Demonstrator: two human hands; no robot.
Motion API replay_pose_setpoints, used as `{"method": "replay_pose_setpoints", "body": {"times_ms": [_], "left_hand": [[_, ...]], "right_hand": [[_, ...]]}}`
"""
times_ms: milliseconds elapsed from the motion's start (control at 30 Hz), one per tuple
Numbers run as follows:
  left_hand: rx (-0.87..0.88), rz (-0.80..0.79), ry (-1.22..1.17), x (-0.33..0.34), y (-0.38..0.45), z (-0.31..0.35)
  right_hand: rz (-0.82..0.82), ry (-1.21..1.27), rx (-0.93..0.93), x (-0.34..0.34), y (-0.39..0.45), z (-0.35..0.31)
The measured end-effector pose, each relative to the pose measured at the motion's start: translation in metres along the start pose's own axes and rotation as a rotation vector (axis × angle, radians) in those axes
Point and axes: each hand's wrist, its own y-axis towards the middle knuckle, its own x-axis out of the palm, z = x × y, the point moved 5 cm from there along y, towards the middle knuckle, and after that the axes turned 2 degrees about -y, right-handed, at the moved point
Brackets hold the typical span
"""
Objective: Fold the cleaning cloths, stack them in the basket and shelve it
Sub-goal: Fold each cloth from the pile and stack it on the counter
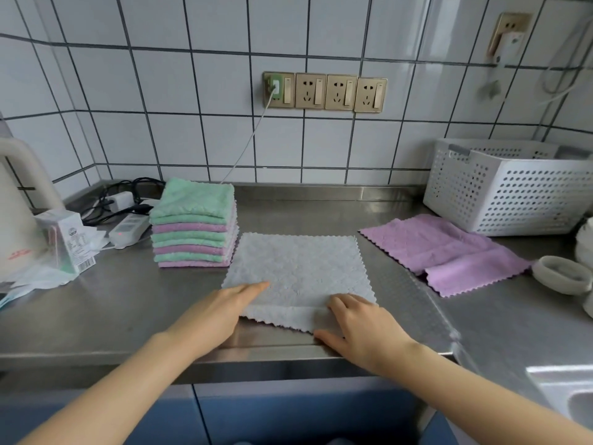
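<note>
A grey cleaning cloth (298,271) lies spread flat on the steel counter (128,303) in front of me. My left hand (218,311) rests flat on its near left corner, fingers stretched out. My right hand (359,326) lies on the near right edge, fingers curled over the hem and thumb on the counter; whether it grips the cloth I cannot tell. A stack of folded green and pink cloths (195,223) stands to the left of the grey one. A pink cloth (449,252) lies loosely spread to the right. The white perforated basket (513,187) stands at the back right.
A white kettle (19,203), a small carton (67,239) and a power strip (128,229) with cables crowd the back left. A roll of tape (561,274) and white dishes (585,242) sit at the right edge. A sink (571,396) is at the lower right. Wall sockets (324,91) are behind.
</note>
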Motion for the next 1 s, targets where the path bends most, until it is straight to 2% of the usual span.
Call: {"method": "replay_pose_setpoints", "body": {"times_ms": [133, 300, 400, 533, 600, 767, 833, 900, 1000], "left_hand": [[-0.06, 0.115, -0.203, -0.008, -0.001, -0.006], [-0.067, 0.173, -0.255, -0.01, -0.005, -0.002], [-0.075, 0.106, -0.253, -0.003, -0.015, -0.019], [-0.085, 0.147, -0.266, -0.006, -0.036, -0.038], [-0.089, 0.176, -0.336, -0.009, -0.044, -0.04], [-0.152, 0.235, -0.527, -0.024, -0.069, -0.022], [-0.157, 0.275, -0.672, -0.036, -0.069, -0.018], [-0.195, 0.348, -0.854, -0.046, -0.059, -0.019], [-0.31, 0.442, -1.026, -0.048, -0.028, -0.031]], "right_hand": [[0.02, -0.028, 0.044, 0.007, 0.003, -0.006], [0.003, -0.075, 0.101, 0.008, 0.01, -0.01], [-0.041, -0.047, 0.128, 0.005, 0.008, 0.013], [-0.031, 0.009, 0.078, 0.005, -0.005, 0.061], [-0.068, 0.121, 0.028, 0.001, -0.009, 0.071], [0.014, 0.45, 0.026, -0.023, -0.039, 0.076], [0.022, 0.64, 0.02, -0.038, -0.049, 0.067], [0.021, 0.873, 0.075, -0.046, -0.047, 0.065], [0.169, 1.052, 0.266, -0.043, -0.02, 0.081]]}}
